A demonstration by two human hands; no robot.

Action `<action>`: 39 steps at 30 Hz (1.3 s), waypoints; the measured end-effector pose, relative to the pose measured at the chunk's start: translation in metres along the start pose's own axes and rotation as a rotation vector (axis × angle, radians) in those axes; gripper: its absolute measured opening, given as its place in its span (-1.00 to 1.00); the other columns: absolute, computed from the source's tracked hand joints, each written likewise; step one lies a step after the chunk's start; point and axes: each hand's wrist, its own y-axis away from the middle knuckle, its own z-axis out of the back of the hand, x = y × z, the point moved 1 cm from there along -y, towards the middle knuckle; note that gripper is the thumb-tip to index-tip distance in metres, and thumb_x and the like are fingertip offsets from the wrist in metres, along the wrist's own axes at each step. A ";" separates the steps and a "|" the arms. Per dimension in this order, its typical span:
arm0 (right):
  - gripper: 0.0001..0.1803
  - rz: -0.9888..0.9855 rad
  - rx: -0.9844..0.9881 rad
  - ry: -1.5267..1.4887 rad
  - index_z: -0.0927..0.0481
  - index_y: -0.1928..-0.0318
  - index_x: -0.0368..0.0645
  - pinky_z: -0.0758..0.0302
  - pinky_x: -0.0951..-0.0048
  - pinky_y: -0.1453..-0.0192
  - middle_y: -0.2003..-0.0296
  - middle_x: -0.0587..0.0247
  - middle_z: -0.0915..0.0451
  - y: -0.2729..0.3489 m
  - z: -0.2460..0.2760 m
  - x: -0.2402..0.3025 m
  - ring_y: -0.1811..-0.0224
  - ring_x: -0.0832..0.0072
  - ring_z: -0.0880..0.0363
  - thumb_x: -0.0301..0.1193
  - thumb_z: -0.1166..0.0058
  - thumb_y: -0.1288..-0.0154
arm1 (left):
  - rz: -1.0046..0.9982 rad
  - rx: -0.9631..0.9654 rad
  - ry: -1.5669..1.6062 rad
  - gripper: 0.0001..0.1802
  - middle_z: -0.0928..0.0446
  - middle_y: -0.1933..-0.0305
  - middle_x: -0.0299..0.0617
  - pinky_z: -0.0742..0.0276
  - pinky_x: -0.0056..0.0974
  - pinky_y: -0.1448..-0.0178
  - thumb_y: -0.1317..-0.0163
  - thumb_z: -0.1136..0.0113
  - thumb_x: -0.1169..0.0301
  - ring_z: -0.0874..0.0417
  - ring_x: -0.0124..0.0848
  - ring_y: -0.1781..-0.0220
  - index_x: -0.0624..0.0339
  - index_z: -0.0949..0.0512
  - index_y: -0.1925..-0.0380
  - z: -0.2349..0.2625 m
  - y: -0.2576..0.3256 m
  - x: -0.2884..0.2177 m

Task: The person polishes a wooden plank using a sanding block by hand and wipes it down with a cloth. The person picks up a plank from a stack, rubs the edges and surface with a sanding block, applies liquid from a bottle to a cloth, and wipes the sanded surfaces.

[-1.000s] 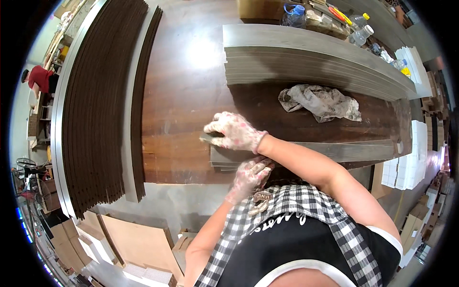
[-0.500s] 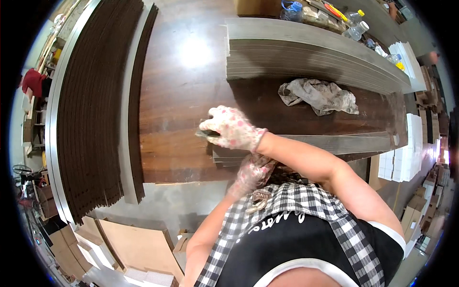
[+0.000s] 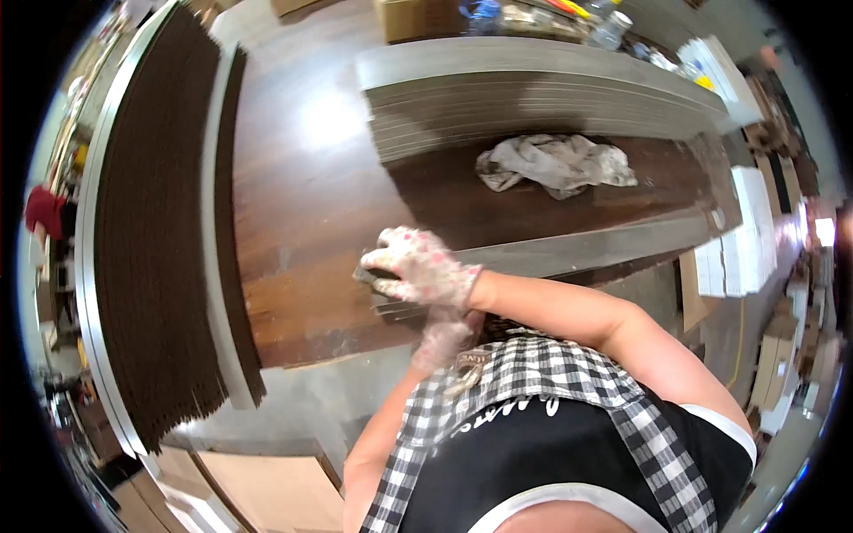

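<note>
My right hand (image 3: 422,268), in a white glove with pink dots, is closed around a small dark grey piece (image 3: 364,274), perhaps a pad. Its exact kind is hidden by the fingers. That hand is at the left end of a long grey panel (image 3: 569,253) lying along the table's near edge. Below it, close to my apron, my left hand (image 3: 442,342) wears a similar glove. Motion smears it, and its fingers cannot be made out. Beyond the panel, a crumpled, stained white cloth (image 3: 555,166) rests on the brown table (image 3: 298,240).
Behind the cloth, several long grey panels (image 3: 533,62) are stacked. On the left, a long row of dark brown strips (image 3: 155,231) stands packed together. A cardboard box (image 3: 418,18) and a clear bottle (image 3: 611,31) are at the back. White packages (image 3: 742,244) stand at the right.
The view has shifted, so the table and stacks sit further left. My right hand still grips the small dark piece beside the panel's end. My left hand is more blurred now.
</note>
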 end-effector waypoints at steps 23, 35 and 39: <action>-0.73 -0.856 -0.179 0.747 -0.71 0.44 0.13 -0.57 0.28 0.22 0.42 0.24 -0.62 0.246 0.185 -0.170 0.31 0.31 -0.59 -0.09 -0.05 -0.27 | -0.324 -0.083 -0.438 -0.61 -0.62 0.17 -0.13 -0.49 0.00 -0.09 0.01 -0.31 0.51 -0.62 -0.08 0.07 0.14 -0.61 0.09 -0.015 -0.061 -0.032; -0.75 -1.027 -0.141 0.730 -0.72 0.28 0.11 -0.53 0.21 0.15 0.45 0.16 -0.58 0.321 0.264 -0.226 0.28 0.25 -0.55 -0.09 -0.09 -0.27 | -0.082 0.182 -0.767 0.04 -0.46 -0.21 -0.01 -0.09 0.14 -0.50 0.21 -0.54 0.01 -0.41 -0.06 -0.31 0.24 -0.33 -0.28 -0.067 -0.122 -0.074; -0.74 -0.605 0.056 0.514 -0.70 0.20 0.07 -0.55 0.16 0.08 0.40 0.15 -0.59 0.265 0.220 -0.190 0.16 0.25 -0.59 -0.14 -0.14 -0.18 | -0.132 0.218 -0.763 0.06 -0.41 -0.26 -0.01 -0.07 0.16 -0.51 0.22 -0.54 0.05 -0.32 -0.04 -0.38 0.24 -0.31 -0.31 -0.106 -0.153 -0.128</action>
